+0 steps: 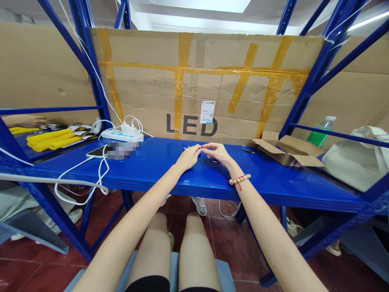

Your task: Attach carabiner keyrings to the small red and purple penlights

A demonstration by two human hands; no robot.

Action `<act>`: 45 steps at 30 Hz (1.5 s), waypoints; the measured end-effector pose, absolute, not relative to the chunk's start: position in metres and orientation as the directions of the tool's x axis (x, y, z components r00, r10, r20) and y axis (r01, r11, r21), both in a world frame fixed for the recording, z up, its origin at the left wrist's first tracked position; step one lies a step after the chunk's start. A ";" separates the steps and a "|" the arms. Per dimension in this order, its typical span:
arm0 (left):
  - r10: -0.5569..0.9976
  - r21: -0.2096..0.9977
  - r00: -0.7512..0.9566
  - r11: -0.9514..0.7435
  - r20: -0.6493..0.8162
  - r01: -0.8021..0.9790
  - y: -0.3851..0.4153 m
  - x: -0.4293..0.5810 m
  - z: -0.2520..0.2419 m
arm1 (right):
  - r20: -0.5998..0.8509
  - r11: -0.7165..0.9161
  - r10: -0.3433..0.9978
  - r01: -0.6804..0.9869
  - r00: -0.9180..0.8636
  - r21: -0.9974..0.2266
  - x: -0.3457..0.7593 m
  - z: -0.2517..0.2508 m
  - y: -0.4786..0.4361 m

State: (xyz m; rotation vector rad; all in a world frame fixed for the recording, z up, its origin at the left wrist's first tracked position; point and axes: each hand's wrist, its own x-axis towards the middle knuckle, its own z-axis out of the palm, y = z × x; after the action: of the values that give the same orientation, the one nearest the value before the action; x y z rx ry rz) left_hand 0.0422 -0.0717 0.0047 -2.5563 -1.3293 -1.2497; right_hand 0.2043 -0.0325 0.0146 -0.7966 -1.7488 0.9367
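Over the blue tabletop (pixel 170 162), my left hand (pixel 190 157) and my right hand (pixel 219 153) meet at the fingertips. Both are closed in a pinch around something too small to name. A thin light-coloured end (pixel 186 148) sticks out by the left hand's knuckles. Just beneath my right hand, a small dark, purplish item (pixel 213 159) rests on the tabletop; its kind is unclear. A beaded bracelet (pixel 239 179) with red string circles my right wrist.
An open cardboard box (pixel 287 152) and a small dark tool (pixel 248 150) are to the right. On the left lie a power strip (pixel 121 135), a phone (pixel 96 151) and looping white cables (pixel 101 174). A cardboard panel (pixel 146 93) closes the back; blue posts (pixel 316 77) flank it.
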 end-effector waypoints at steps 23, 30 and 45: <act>0.716 0.361 0.393 -0.656 0.577 0.663 -0.072 0.038 0.000 | 0.408 0.468 0.859 0.150 -0.310 -0.871 0.203 0.008 -0.029; 0.728 0.357 0.370 -0.632 0.577 0.688 -0.071 0.038 -0.001 | 0.407 0.466 0.865 0.171 -0.293 -0.868 0.202 0.008 -0.029; 0.704 0.359 0.367 -0.656 0.608 0.664 -0.073 0.036 0.001 | 0.395 0.480 0.862 0.259 -0.319 -0.838 0.206 0.010 -0.033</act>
State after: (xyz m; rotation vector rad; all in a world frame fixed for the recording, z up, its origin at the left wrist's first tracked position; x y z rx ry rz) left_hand 0.0364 -0.0726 0.0012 -2.6404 -1.3228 -1.2175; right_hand 0.2058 -0.0330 0.0098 -0.9427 -1.8292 0.8435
